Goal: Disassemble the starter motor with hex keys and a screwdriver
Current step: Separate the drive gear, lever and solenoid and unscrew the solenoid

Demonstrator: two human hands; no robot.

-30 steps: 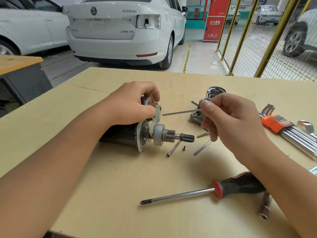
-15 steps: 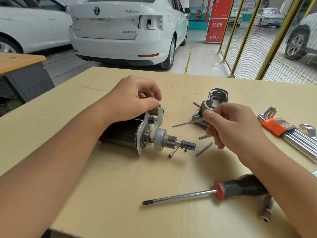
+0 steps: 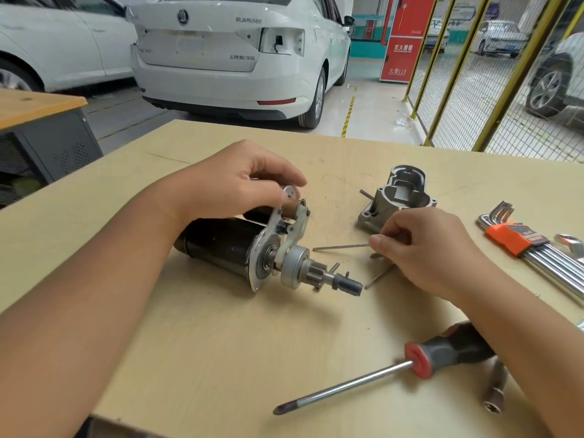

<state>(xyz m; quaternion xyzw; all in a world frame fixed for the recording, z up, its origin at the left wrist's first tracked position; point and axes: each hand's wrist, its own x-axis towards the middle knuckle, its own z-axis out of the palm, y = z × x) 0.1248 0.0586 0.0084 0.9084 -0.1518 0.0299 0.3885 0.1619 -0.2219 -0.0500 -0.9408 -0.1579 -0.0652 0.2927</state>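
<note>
The black starter motor (image 3: 221,245) lies on its side on the wooden table (image 3: 221,358), its pinion shaft (image 3: 335,279) pointing right. My left hand (image 3: 234,181) grips the solenoid end at the top of the motor's silver plate, above the white shift lever (image 3: 292,235). My right hand (image 3: 423,251) pinches the end of a long thin bolt (image 3: 341,247), low over the table and pointing left toward the motor. The removed grey nose housing (image 3: 395,200) stands behind my right hand. Loose bolts (image 3: 379,276) lie near the shaft.
A red and black screwdriver (image 3: 442,352) lies at the front right, with a socket bit (image 3: 494,403) beside its handle. A hex key set in an orange holder (image 3: 518,237) lies at the right edge. White cars stand beyond the table.
My right hand has lowered the long bolt toward the table near the loose bolts. My left hand has stayed on the motor's solenoid end.
</note>
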